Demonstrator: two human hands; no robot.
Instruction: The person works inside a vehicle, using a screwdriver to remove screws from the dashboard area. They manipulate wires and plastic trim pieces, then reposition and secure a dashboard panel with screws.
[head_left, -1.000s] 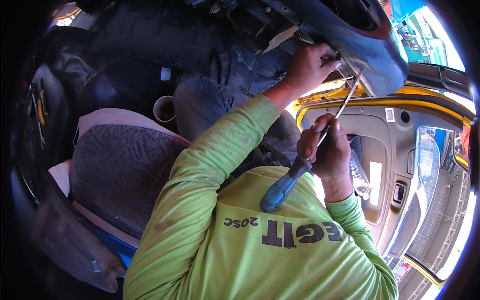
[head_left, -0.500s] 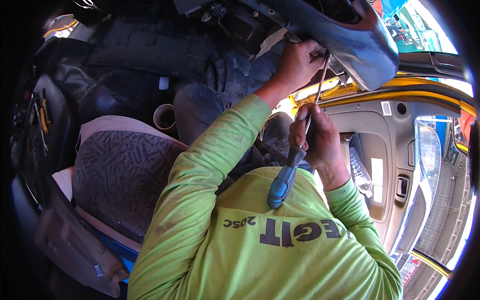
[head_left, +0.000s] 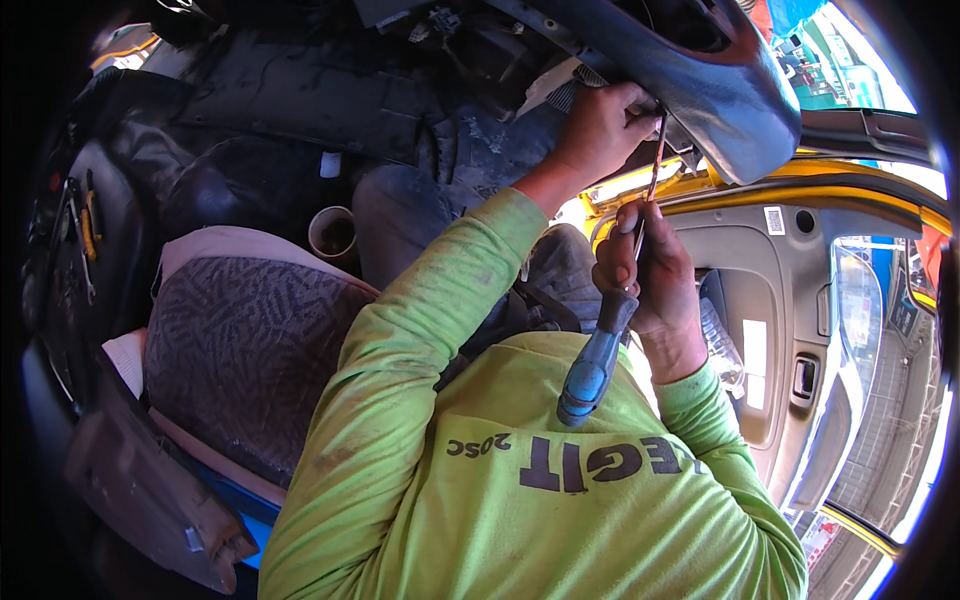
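Observation:
A long screwdriver with a blue and grey handle [head_left: 592,375] slants up from my chest, its thin shaft reaching the underside of a dark dashboard panel [head_left: 715,95]. My right hand [head_left: 650,275] is closed around the shaft just above the handle, thumb and fingers pinching it. Up at the panel's lower edge, my left hand [head_left: 600,130] has its thumb and fingers pressed together beside the screwdriver's tip. Whatever sits between those left fingers is hidden, and the exact spot where the tip meets the panel cannot be made out.
A patterned seat [head_left: 250,350] lies to the left, with a paper cup [head_left: 332,235] beyond it. Several hand tools [head_left: 85,230] rest at the far left. On the right stands an open door [head_left: 750,260] with a plastic bottle [head_left: 720,340] in its pocket.
The screwdriver's handle has swung slightly to the right, and my right hand has shifted right with it. My left hand stays at nearly the same place on the panel.

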